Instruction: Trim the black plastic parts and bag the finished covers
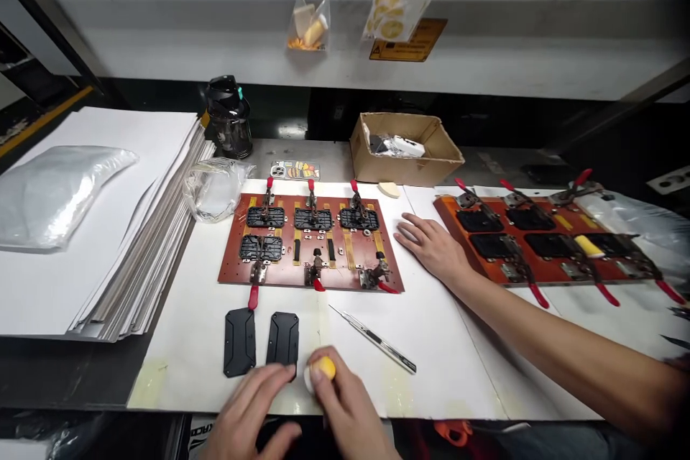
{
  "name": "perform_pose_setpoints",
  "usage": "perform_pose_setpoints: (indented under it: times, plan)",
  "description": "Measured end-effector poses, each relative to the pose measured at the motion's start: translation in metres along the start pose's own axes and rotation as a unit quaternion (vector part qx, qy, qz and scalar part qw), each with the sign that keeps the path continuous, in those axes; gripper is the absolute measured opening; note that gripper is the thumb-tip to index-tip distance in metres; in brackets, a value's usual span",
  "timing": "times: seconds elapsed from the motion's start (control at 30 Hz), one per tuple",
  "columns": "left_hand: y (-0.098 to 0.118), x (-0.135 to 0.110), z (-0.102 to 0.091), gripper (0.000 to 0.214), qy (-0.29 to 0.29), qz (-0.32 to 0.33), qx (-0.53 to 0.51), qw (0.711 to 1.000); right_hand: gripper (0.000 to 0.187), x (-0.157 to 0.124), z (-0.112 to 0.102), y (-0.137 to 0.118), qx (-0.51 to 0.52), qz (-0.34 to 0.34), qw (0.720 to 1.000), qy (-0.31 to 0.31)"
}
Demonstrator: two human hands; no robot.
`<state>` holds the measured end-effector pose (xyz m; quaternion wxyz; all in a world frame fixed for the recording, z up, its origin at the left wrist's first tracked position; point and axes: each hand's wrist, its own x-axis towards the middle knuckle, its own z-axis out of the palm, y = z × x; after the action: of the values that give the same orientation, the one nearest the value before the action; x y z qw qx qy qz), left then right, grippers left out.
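My right hand [350, 410] pinches a small round yellow-and-white pad [322, 369] at the near edge of the table. My left hand [251, 410] lies beside it with its fingers stretched out, their tips touching the near end of a black plastic cover [282, 338]. A second black cover [240, 341] lies just to the left of the first. Behind them is a red-brown clamp board [310, 241] with red-handled toggle clamps and several black covers seated in it. A thin metal knife [374, 339] lies to the right of the covers.
A co-worker's hand [431, 244] rests flat between my clamp board and a second clamp board [550, 241] on the right. At the back are a cardboard box [404, 147] and a dark bottle [229, 118]. A stack of white sheets [108, 230] with a plastic bag [54, 190] fills the left.
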<state>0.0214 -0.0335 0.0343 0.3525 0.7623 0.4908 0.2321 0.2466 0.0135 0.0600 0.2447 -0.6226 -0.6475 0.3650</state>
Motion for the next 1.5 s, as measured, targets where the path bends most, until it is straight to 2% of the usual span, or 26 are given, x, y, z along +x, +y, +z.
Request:
perform_pose_setpoints:
  times: [0.1, 0.2, 0.3, 0.4, 0.47, 0.53, 0.63, 0.73, 0.8, 0.9, 1.0, 1.07, 1.17, 1.23, 1.33, 1.5]
  plan:
    - [-0.006, 0.028, -0.019, 0.080, -0.076, 0.017, 0.126, 0.989, 0.032, -0.005, 0.017, -0.004, 0.056, 0.028, 0.995, -0.084]
    - [-0.009, 0.047, -0.020, 0.096, -0.122, -0.009, 0.162, 0.979, 0.023, 0.009, 0.018, -0.002, -0.027, -0.020, 0.995, -0.094]
    - [-0.015, 0.052, -0.014, 0.103, -0.132, -0.036, 0.147, 0.980, 0.024, 0.011, 0.025, 0.000, -0.119, -0.060, 0.986, -0.103]
    - [-0.020, 0.053, -0.010, 0.107, -0.126, -0.046, 0.134, 0.982, 0.031, 0.002, 0.039, 0.001, -0.188, -0.091, 0.971, -0.112]
    - [-0.021, 0.054, -0.010, 0.114, -0.127, -0.053, 0.130, 0.982, 0.037, -0.003, 0.046, 0.001, -0.226, -0.111, 0.960, -0.122]
    - [-0.020, 0.055, -0.011, 0.119, -0.130, -0.061, 0.131, 0.981, 0.036, -0.004, 0.050, -0.001, -0.246, -0.117, 0.953, -0.134]
    - [-0.018, 0.057, -0.010, 0.119, -0.128, -0.061, 0.138, 0.980, 0.028, 0.002, 0.054, -0.003, -0.238, -0.110, 0.957, -0.122]
    - [-0.018, 0.058, -0.010, 0.116, -0.124, -0.058, 0.146, 0.980, 0.034, 0.003, 0.053, -0.001, -0.219, -0.131, 0.961, -0.106]
    - [-0.018, 0.058, -0.011, 0.118, -0.128, -0.061, 0.147, 0.979, 0.034, -0.001, 0.047, 0.002, -0.221, -0.141, 0.956, -0.135]
    - [-0.018, 0.059, -0.013, 0.125, -0.139, -0.073, 0.139, 0.978, 0.025, -0.011, 0.029, 0.009, -0.195, -0.103, 0.957, -0.188]
    - [-0.019, 0.059, -0.014, 0.126, -0.137, -0.075, 0.132, 0.979, 0.028, -0.014, 0.019, 0.012, -0.128, -0.061, 0.982, -0.127]
    - [-0.020, 0.058, -0.014, 0.123, -0.132, -0.066, 0.134, 0.980, 0.031, -0.010, 0.024, 0.010, -0.106, -0.065, 0.987, -0.101]
    - [-0.020, 0.057, -0.013, 0.121, -0.129, -0.055, 0.133, 0.981, 0.029, 0.002, 0.038, 0.005, -0.133, -0.087, 0.978, -0.136]
    - [-0.021, 0.057, -0.012, 0.121, -0.127, -0.050, 0.128, 0.982, 0.028, 0.012, 0.044, 0.002, -0.152, -0.084, 0.976, -0.128]
    - [-0.021, 0.057, -0.012, 0.122, -0.121, -0.047, 0.121, 0.984, 0.028, 0.023, 0.042, -0.001, -0.161, -0.075, 0.980, -0.094]
    - [-0.021, 0.057, -0.012, 0.127, -0.120, -0.053, 0.115, 0.985, 0.020, 0.023, 0.036, 0.002, -0.129, -0.082, 0.980, -0.130]
